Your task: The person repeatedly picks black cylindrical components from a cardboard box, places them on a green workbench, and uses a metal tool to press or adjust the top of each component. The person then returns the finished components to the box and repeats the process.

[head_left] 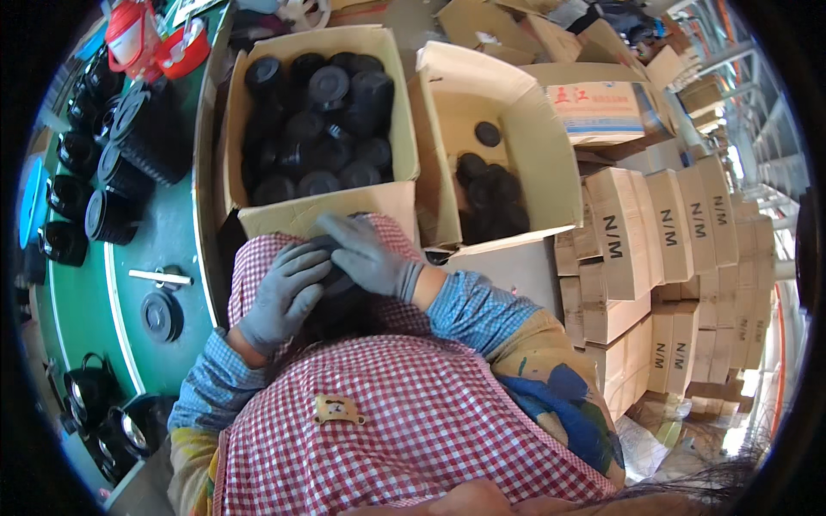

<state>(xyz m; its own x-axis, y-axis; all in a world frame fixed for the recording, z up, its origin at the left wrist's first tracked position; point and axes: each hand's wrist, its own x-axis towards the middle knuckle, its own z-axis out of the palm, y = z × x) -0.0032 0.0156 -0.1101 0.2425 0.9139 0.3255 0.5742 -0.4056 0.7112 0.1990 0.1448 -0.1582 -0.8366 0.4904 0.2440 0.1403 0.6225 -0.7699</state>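
Note:
Both my hands wear grey gloves and meet over my lap, in front of the boxes. A black round plastic piece (pixel 341 282) lies between them, mostly covered by the fingers. My left hand (pixel 286 291) curls round its left side. From the right, my right hand (pixel 372 256) closes over its upper edge, slightly blurred. Just beyond, a cardboard box (pixel 327 205) is packed with black lidded cylinders (pixel 329 88). The box to its right (pixel 538 185) holds several black round pieces (pixel 490 193) at its near end.
A green workbench (pixel 163 232) runs along the left. On it stand stacked black ribbed parts (pixel 116 215), shiny black pots (pixel 64 196), a black disc (pixel 161 316) and a white stick (pixel 161 277). Stacked cartons (pixel 615 232) line the right.

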